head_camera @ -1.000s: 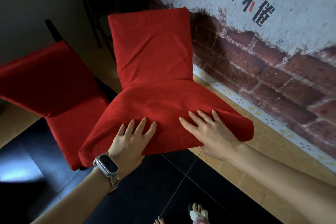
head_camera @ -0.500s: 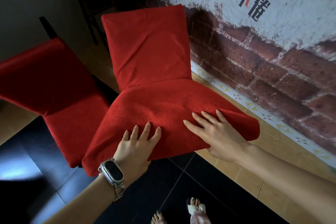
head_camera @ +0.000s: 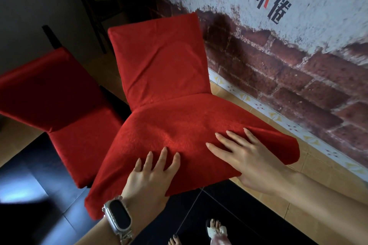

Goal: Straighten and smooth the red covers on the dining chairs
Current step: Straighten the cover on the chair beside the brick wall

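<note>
Two hands lay flat on the near edge of the seat, fingers straight and spread, neither one clamped on anything. The left hand pressed the red cover near the middle of the front edge. The right hand pressed it further right, its heel at the hem.

The cover sat draped over the nearer chair, whose back stood against the brick wall. Its front corners flared out loose beyond the seat. A second covered chair stood to the left.

The cloth looked light, soft and limp, with a faint woven pattern. It would likely slide and bunch under a palm rather than hold a shape. Flat strokes outward from the centre should suit it, and for tugging it square the loose front corners or the hem seemed the best places to pinch.

Against the picture from a second before, little had changed. Both palms stayed spread on the same front strip and their spacing was much the same. The whole scene had dropped lower in view.
</note>
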Demonstrator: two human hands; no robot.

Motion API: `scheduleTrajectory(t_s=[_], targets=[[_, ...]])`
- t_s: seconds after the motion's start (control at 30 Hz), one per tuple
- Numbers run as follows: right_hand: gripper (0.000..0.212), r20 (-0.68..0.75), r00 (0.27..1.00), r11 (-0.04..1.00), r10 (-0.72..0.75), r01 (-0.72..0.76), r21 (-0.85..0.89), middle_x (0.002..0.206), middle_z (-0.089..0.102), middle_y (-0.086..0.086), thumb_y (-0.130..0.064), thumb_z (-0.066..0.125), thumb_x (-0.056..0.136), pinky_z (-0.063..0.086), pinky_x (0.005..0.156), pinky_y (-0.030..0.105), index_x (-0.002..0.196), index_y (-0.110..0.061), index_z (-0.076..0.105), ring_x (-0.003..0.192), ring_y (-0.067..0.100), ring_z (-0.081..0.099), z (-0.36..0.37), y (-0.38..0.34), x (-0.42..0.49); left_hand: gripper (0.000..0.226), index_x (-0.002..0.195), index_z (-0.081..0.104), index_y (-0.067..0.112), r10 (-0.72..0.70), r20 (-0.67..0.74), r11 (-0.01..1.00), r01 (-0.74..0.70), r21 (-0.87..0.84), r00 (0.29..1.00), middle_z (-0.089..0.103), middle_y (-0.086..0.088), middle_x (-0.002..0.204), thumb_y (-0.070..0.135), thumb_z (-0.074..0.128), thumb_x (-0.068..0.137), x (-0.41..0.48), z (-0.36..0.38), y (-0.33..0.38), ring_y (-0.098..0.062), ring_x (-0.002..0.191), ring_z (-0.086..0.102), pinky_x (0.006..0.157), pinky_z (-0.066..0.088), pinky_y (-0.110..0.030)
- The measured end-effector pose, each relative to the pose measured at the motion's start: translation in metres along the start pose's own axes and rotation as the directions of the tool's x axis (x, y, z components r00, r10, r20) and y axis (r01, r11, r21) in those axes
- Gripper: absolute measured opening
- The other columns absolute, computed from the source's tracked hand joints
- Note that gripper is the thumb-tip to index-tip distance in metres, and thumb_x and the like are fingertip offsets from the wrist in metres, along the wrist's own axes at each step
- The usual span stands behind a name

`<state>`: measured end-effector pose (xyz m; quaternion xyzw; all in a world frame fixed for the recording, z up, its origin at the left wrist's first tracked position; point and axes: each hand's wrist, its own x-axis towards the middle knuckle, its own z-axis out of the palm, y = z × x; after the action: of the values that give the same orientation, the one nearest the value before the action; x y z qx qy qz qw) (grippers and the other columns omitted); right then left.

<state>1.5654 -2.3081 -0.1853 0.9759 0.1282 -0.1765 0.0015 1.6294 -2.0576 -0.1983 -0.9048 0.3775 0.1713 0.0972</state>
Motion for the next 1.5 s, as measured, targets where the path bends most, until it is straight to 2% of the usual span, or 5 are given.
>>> scheduleTrajectory(t_s=[0.33,0.6,0.87,1.13,1.5], targets=[[0.081,-0.179,0.984,1.0,0.017,-0.017,0.004,0.153,0.035,-0.001,-0.043,0.065,0.084,0.025,0.115,0.045,0.151,-0.036,0.02,0.141,0.02,0.033,-0.042,0.033,0.02,0.093,0.147,-0.02,0.034,-0.013,-0.102,1.0,0.014,0.012,0.995,-0.001,0.003,0.161,0.053,0.048,0.087,0.025,-0.048,-0.025,-0.025,0.146,0.016,0.116,0.021,-0.039],[0.1,-0.184,0.979,0.988,0.086,-0.06,0.142,0.155,0.023,-0.016,-0.095,0.014,0.062,0.013,0.116,0.033,0.148,-0.045,0.015,0.143,0.007,0.02,-0.089,0.049,0.052,0.101,0.134,0.054,0.025,-0.045,-0.356,0.998,0.029,-0.048,0.933,0.062,0.002,0.128,0.091,0.034,0.06,0.043,-0.093,-0.051,-0.024,0.109,0.065,0.083,0.054,-0.041],[0.054,-0.644,0.724,0.968,0.248,-0.16,0.192,0.11,0.07,-0.013,-0.043,0.023,0.094,0.039,0.086,0.032,0.103,-0.026,0.073,0.102,0.01,0.065,-0.112,0.054,0.104,0.079,0.126,0.053,0.041,-0.304,-0.45,0.925,0.148,-0.349,0.84,0.058,0.019,0.128,0.084,0.005,0.079,0.08,-0.133,-0.076,-0.012,0.119,0.055,0.091,0.044,-0.032],[0.044,-0.811,0.451,0.921,0.373,-0.282,0.267,0.074,0.073,-0.005,-0.03,0.036,0.092,0.034,0.075,0.032,0.073,-0.016,0.074,0.074,0.019,0.064,-0.139,0.075,0.16,0.05,0.1,0.068,0.037,-0.417,-0.557,0.898,0.234,-0.372,0.718,0.072,0.007,0.094,0.061,0.024,0.092,0.125,-0.167,-0.111,-0.026,0.086,0.066,0.066,0.034,-0.03],[0.043,-0.877,0.309,0.913,0.369,-0.295,0.28,0.055,0.063,0.002,-0.023,0.042,0.089,0.037,0.067,0.032,0.053,-0.011,0.062,0.059,0.025,0.058,-0.183,0.102,0.22,0.05,0.08,0.063,0.031,-0.412,-0.503,0.901,0.258,-0.348,0.76,0.057,0.006,0.066,0.056,0.022,0.093,0.178,-0.208,-0.162,-0.03,0.076,0.062,0.062,0.032,-0.03]])
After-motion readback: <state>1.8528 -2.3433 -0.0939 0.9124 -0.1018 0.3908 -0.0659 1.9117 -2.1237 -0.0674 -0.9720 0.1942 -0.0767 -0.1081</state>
